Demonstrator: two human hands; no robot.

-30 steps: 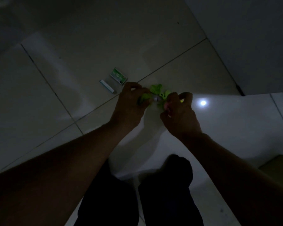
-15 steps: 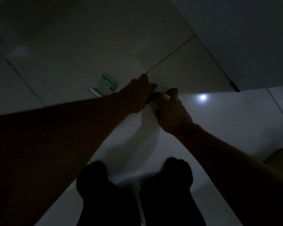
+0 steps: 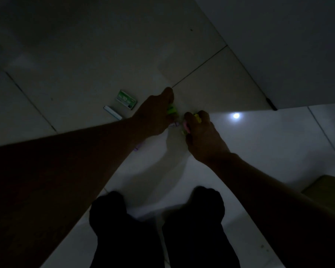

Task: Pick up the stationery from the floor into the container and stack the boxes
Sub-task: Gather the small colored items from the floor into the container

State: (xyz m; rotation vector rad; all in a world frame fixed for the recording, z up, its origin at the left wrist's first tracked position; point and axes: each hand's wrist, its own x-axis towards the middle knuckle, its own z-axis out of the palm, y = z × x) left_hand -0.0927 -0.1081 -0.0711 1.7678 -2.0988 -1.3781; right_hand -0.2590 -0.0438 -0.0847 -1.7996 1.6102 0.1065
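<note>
Gloom covers a tiled floor (image 3: 85,55) as a crouching person reaches down with both arms. The left hand (image 3: 155,115) curls its fingers round small green pieces (image 3: 171,109); the right hand (image 3: 203,136), just beside it, clutches yellow pieces (image 3: 197,116) and pink pieces (image 3: 186,126). What exactly the pieces are cannot be told in the dark. A green staple box (image 3: 126,99) lies flat on the floor left of the left hand, a pale staple strip (image 3: 112,112) just beside it. A spot of reflected light (image 3: 236,115) gleams right of the hands. A brownish box corner (image 3: 327,188) shows at the right edge.
</note>
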